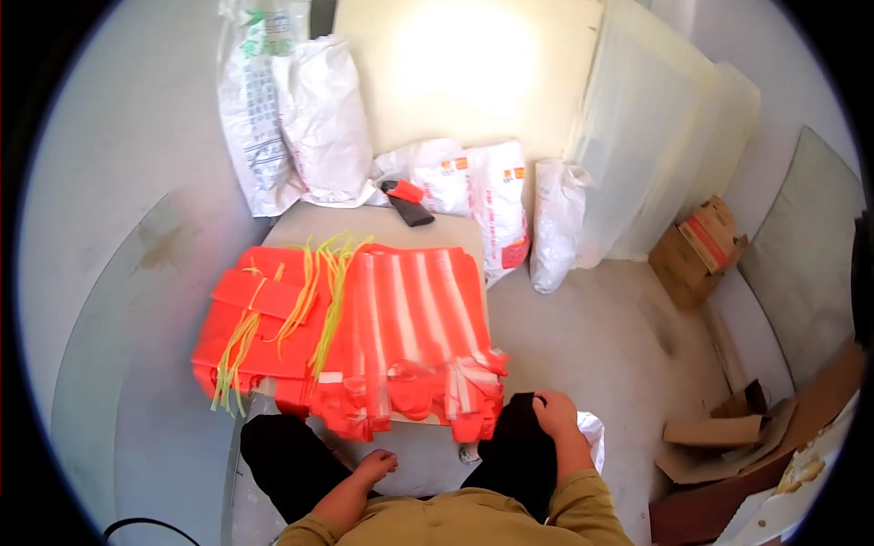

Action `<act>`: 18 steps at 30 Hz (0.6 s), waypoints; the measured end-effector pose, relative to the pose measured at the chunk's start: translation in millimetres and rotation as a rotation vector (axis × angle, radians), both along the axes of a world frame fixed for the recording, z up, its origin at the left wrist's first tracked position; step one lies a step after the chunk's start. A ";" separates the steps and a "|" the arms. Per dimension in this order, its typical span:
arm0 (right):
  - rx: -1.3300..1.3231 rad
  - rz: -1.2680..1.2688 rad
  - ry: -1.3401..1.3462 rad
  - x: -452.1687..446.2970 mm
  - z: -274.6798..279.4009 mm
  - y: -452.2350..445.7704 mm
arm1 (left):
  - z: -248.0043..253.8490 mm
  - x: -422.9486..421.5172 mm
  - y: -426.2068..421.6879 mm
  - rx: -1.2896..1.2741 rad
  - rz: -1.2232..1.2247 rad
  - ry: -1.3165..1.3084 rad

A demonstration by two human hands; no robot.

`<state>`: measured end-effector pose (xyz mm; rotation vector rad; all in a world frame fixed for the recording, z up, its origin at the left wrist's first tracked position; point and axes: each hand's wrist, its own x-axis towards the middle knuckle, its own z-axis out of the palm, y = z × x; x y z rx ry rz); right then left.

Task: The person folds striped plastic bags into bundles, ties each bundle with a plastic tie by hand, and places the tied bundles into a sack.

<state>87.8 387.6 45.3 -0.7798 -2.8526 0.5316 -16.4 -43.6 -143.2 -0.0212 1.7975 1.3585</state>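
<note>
Overhanging the table point(314, 223) at lower centre, striped red cloth point(414, 300) could slip if a knee point(514, 437) bumps it; whether left hand point(377, 466) or right hand point(555, 417) pinches anything, I cannot tell.

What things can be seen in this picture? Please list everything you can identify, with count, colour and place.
Striped folded cloth stack: one, orange-red and white, table's right part
Plain folded cloth pile: one, orange-red, table's left part
Thin strands: several, yellow-green, over plain pile
Handheld-sized object: one, black and red, table's far edge
Flat-topped table: one, beige, centre
Printed sacks: at least five, white, behind table
Large flat panel: one, cream, behind sacks
Translucent sheets: count unclear, whitish, right of panel
Cardboard box: one, brown, right rear floor
Cardboard pieces: several, brown, lower right
Sleeves: two, tan, bottom
Trouser legs: two, black, bottom
Left hand: one, bare, inner left thigh
Right hand: one, bare, right knee
</note>
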 end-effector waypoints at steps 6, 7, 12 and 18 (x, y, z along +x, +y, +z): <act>-0.017 -0.046 -0.039 -2.5 11.3 -2.3 | -18.7 6.8 -12.2 -0.075 -0.201 0.111; -0.024 -0.056 -0.022 0.0 11.6 -1.4 | -25.2 7.1 -16.5 -0.072 -0.191 0.105; -0.031 -0.089 0.041 10.3 13.7 -1.7 | -56.9 3.5 -33.5 -0.057 -0.150 0.027; -0.083 -0.105 -0.028 6.8 22.3 -6.5 | -52.2 9.6 -32.8 -0.004 -0.160 0.085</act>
